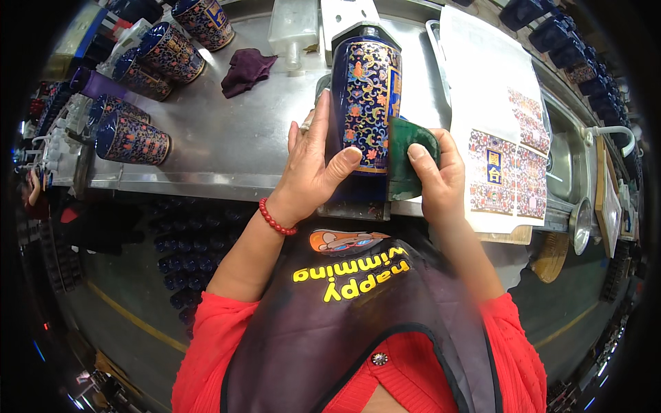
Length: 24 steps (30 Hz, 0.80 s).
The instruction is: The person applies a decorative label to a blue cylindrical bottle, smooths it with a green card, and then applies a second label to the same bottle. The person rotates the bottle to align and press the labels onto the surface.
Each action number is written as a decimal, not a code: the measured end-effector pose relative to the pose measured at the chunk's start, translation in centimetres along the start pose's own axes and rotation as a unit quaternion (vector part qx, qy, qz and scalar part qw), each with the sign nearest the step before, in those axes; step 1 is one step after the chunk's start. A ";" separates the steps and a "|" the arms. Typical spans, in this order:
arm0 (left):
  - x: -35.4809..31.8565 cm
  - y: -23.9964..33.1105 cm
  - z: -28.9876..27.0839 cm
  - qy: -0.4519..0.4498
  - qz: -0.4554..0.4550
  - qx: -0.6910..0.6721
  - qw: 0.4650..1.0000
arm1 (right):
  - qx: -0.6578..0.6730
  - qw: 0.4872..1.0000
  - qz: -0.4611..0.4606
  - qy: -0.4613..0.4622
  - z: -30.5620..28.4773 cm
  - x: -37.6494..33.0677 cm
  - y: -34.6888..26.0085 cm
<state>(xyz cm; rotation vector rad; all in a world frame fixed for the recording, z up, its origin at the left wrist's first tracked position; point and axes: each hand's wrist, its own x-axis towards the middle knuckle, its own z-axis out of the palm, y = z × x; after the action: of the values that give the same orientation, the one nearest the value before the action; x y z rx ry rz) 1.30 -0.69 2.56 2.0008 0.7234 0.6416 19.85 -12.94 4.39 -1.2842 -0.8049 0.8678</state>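
On steel bench (227,148): hands (313,165) press floral label (368,103) onto blue bottle (344,82).

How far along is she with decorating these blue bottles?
Done, it seems: several patterned bottles lie at the left of the steel bench. In hand: the left hand steadies a blue bottle while the right hand presses a green pad against it. Left: printed sheets wait at the right.
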 end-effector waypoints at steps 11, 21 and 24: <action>-0.2 5.4 2.5 0.029 0.179 0.327 0.928 | -0.057 0.998 0.003 0.038 -0.1 0.8 -0.3; 2.8 5.8 0.7 0.079 0.183 0.281 0.939 | -0.105 0.994 -0.025 0.025 -0.3 0.8 0.2; 5.2 5.6 1.0 0.087 0.174 0.279 0.940 | -0.117 0.993 -0.025 0.021 -0.1 0.8 -0.2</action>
<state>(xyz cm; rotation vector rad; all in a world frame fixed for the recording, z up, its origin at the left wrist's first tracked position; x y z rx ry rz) 6.95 -0.04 7.75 2.6591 0.7163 0.9030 20.38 -12.28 4.59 -1.4747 -0.9219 0.7190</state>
